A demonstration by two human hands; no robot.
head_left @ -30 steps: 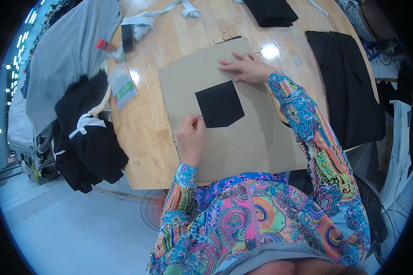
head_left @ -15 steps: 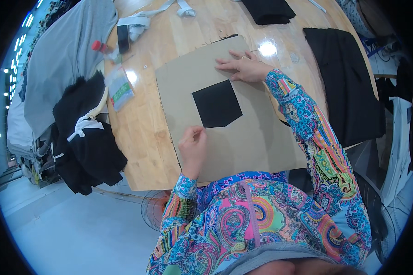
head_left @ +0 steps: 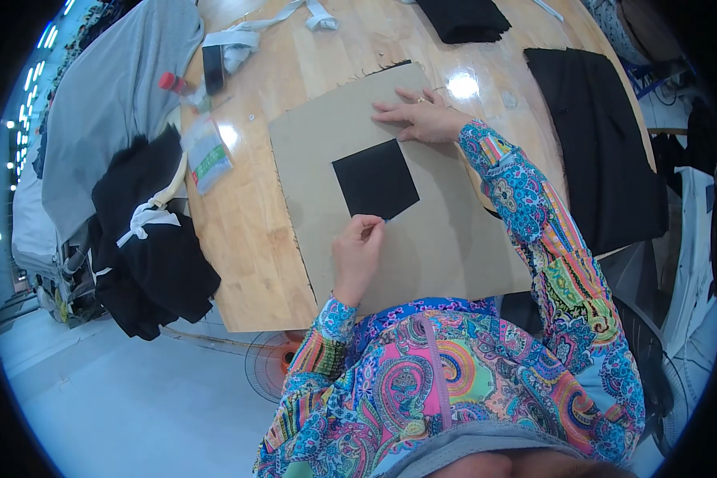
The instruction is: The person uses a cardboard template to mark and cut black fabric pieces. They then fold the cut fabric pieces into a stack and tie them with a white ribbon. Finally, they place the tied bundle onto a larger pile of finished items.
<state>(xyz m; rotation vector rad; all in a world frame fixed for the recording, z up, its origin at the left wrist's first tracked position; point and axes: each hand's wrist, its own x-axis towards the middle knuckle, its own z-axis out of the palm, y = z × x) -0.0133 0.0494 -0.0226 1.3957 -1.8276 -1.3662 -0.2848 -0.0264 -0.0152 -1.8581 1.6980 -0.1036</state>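
Note:
A large grey-beige cardboard sheet (head_left: 446, 247) lies on the wooden table in front of me. Dark fabric (head_left: 398, 64) with a frayed edge peeks out beneath its far edge. Near its middle is a black five-sided shape (head_left: 377, 179); whether this is a cut-out or a piece lying on top, I cannot tell. My left hand (head_left: 358, 253) is closed in a pinch at the shape's near edge, and whatever its fingertips hold is too small to make out. My right hand (head_left: 426, 119) rests flat on the far right of the sheet, fingers stretched out, just beyond the shape.
Folded black cloth (head_left: 597, 151) lies at the table's right, with another black piece (head_left: 464, 17) at the far side. Left of the sheet are a clear plastic packet (head_left: 207, 155), a red-capped bottle (head_left: 170, 81) and white strips (head_left: 235, 38). Black cloth bundles (head_left: 163, 255) hang beyond the left edge.
My left hand has moved to the right along the near edge of the black shape, still pinched. The right hand stays in place on the sheet.

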